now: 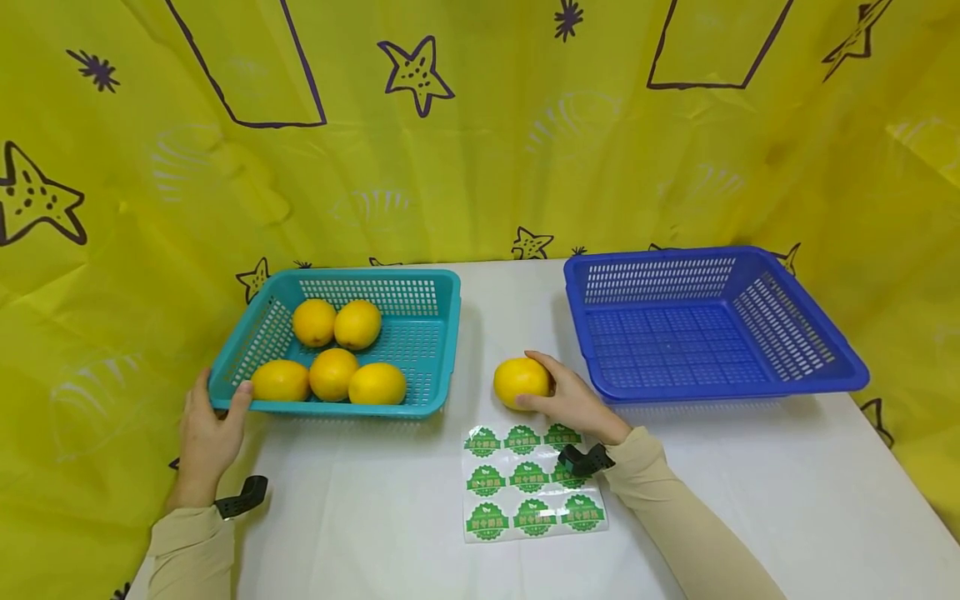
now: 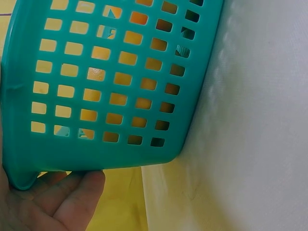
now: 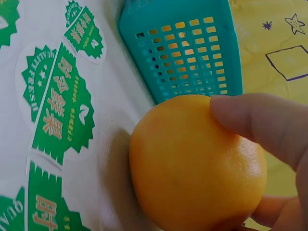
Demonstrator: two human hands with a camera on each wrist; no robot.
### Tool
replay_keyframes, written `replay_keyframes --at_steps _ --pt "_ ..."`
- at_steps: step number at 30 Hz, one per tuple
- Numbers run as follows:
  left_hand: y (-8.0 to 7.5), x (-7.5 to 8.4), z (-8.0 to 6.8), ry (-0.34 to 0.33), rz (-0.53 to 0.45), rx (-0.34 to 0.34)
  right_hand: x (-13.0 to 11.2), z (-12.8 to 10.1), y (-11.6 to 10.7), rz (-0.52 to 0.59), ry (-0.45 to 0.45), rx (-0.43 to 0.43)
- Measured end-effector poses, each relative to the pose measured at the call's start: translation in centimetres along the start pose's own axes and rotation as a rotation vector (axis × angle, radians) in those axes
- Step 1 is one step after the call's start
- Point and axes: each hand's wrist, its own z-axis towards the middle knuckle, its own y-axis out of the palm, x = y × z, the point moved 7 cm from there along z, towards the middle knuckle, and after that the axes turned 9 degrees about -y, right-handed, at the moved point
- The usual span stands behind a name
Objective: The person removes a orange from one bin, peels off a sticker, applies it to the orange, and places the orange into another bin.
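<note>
My left hand (image 1: 210, 433) grips the front left corner of a teal basket (image 1: 337, 408), thumb on the rim. Fingers show against the basket's end wall (image 2: 130, 156) in the left wrist view. Inside lie several yellow-orange oranges (image 1: 333, 374). In the middle of the table, my right hand (image 1: 573, 404) holds another orange (image 1: 519, 382) between thumb and fingers. The right wrist view shows that orange (image 3: 192, 163) close up; whether it touches the table I cannot tell. Just in front of it lies a sheet of round green stickers (image 1: 531, 477), partly covered by the right wrist.
A blue basket (image 1: 720, 390) with no fruit in it stands at the right, just beyond the right hand. The white table (image 1: 360, 508) ends at a yellow patterned curtain (image 1: 465, 183) behind and at the sides. Each wrist wears a black camera (image 1: 243, 497).
</note>
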Motion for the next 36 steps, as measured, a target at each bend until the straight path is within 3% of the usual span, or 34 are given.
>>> replay_keyframes --at_steps 13,24,29,32,34,36 --pt "-0.3 0.0 -0.4 0.019 0.018 -0.003 -0.1 -0.2 0.4 0.051 -0.014 -0.004" --pt "-0.3 -0.1 -0.5 0.016 0.017 -0.014 0.0 -0.1 0.6 0.020 -0.027 0.028" --pt "-0.5 -0.1 -0.6 0.021 -0.054 -0.012 0.0 -0.1 0.3 -0.037 -0.018 0.061" --pt "-1.3 0.8 -0.9 0.092 -0.154 0.075 -0.9 -0.2 0.1 -0.093 -0.067 0.081" --pt "-2.3 2.3 -1.7 0.209 -0.230 0.195 -1.8 -0.4 0.1 -0.144 -0.134 0.096" --pt "-3.3 4.4 -3.0 0.344 -0.320 0.366 -2.8 -0.6 0.2 -0.180 -0.214 0.119"
